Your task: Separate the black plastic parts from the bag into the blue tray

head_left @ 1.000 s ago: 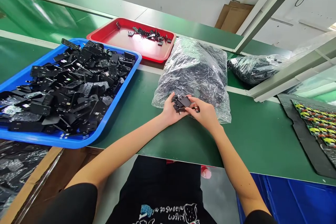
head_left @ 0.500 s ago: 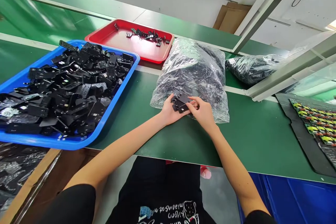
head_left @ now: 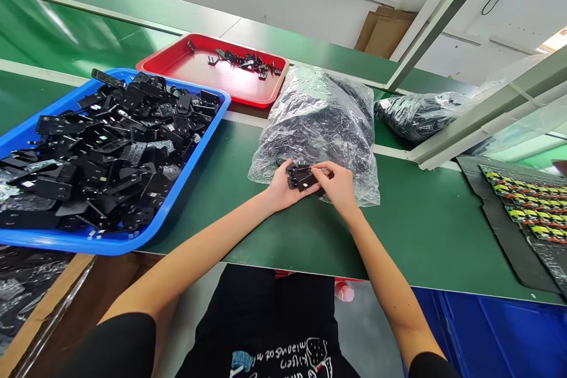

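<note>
My left hand [head_left: 279, 189] and my right hand [head_left: 337, 186] meet over the green table [head_left: 425, 230], both closed around a small stack of black plastic parts [head_left: 301, 177]. The left fingers cup the stack from below and the side. The right fingers pinch its right end. The hands sit just in front of a clear plastic bag full of black parts [head_left: 319, 124], touching or nearly touching its near edge.
A blue tray [head_left: 195, 156] heaped with black parts lies at the left. Behind it is a red tray [head_left: 186, 62] with several small pieces. A second bag [head_left: 416, 115] lies at the back right, and circuit boards on a black mat [head_left: 527, 201] at the far right.
Both hands have stayed together on the stack, which has tilted slightly and sunk lower between the fingers. The view has shifted a little to the right.
</note>
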Available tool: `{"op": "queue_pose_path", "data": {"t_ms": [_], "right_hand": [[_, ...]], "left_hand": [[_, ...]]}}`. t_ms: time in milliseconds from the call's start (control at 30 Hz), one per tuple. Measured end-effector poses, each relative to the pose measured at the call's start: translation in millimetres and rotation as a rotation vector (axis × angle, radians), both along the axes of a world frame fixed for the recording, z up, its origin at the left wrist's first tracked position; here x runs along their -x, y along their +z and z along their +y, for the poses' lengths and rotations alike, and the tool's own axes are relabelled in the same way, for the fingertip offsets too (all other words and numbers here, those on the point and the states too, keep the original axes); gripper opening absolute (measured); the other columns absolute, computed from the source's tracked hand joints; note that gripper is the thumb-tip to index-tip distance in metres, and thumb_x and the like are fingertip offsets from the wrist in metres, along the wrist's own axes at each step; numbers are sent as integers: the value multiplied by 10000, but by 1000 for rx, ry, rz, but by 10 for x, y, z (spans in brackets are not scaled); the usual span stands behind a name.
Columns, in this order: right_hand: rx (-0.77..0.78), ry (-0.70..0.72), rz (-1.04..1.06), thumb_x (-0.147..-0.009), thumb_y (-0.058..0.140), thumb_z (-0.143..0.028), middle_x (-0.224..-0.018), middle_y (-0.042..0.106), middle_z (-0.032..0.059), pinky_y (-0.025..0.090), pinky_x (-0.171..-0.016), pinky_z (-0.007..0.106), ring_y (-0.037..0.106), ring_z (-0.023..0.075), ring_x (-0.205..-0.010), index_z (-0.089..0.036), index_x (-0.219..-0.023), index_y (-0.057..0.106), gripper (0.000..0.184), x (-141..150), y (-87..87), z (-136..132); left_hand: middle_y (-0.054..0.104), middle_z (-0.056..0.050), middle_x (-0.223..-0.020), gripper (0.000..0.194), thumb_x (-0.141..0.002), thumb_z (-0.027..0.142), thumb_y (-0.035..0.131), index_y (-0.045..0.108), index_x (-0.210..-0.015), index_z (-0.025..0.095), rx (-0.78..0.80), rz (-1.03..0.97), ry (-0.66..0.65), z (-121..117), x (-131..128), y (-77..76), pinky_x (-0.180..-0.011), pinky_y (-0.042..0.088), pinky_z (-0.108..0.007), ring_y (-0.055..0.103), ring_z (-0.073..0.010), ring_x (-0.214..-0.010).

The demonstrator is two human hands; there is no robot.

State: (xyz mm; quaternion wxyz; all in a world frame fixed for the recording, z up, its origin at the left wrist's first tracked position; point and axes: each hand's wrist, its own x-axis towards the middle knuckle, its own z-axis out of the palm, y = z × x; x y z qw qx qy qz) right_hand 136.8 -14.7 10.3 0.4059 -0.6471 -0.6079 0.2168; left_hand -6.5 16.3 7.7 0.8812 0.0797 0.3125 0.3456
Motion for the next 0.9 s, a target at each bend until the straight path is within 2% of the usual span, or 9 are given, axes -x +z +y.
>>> {"op": "queue_pose_path", "data": {"t_ms": [167, 300, 467, 567, 733, 900], "right_hand": [[14, 3, -7, -810, 586, -445, -569, 492, -39, 381, -575, 262, 485, 141, -542, -181, -1030, 680, 357, -47, 14, 10], [15, 41, -8, -821, 577, -459, -570, 467, -42, 371, -571, 258, 480, 135, -538, -182, -1034, 684, 365, -76, 10, 10], [-14, 69, -49, -845, 542, -454, -616, 546, -13, 387, -586, 265, 507, 146, -565, -190, -1082, 688, 384, -92, -22, 68], [0, 126, -103, -836, 555, -400, -667, 640, 15, 400, -620, 278, 547, 162, -602, -198, -994, 728, 310, -98, -30, 119], [4, 215, -39, -808, 583, -329, -770, 718, 19, 415, -637, 278, 605, 174, -657, -219, -809, 743, 194, -116, -25, 155], [-79, 123, 123, -763, 614, -316, -697, 669, 9, 388, -645, 281, 552, 163, -635, -207, -708, 691, 145, -75, -28, 120]], "left_hand": [[688, -185, -899, 403, -935, 404, 346, 592, -952, 85, -59, -17, -58, -27, 3, -11, -793, 562, -435, 686, -286, -870], [683, -204, -961, 423, -927, 418, 365, 600, -969, 69, -75, -45, -86, -24, 23, -42, -831, 550, -439, 680, -307, -913], [690, -190, -944, 420, -912, 430, 407, 612, -973, 70, -87, -16, -130, -24, 24, -72, -831, 553, -417, 686, -299, -898], [693, -182, -919, 410, -911, 424, 407, 618, -966, 77, -95, 18, -117, -25, 15, -72, -820, 558, -416, 686, -291, -898], [687, -184, -899, 398, -908, 419, 416, 614, -941, 76, -74, 40, -125, -22, 4, -47, -774, 569, -394, 684, -299, -900], [692, -192, -894, 415, -908, 410, 400, 619, -979, 64, -70, 53, -97, -23, 0, -20, -795, 557, -423, 684, -298, -892]]}}
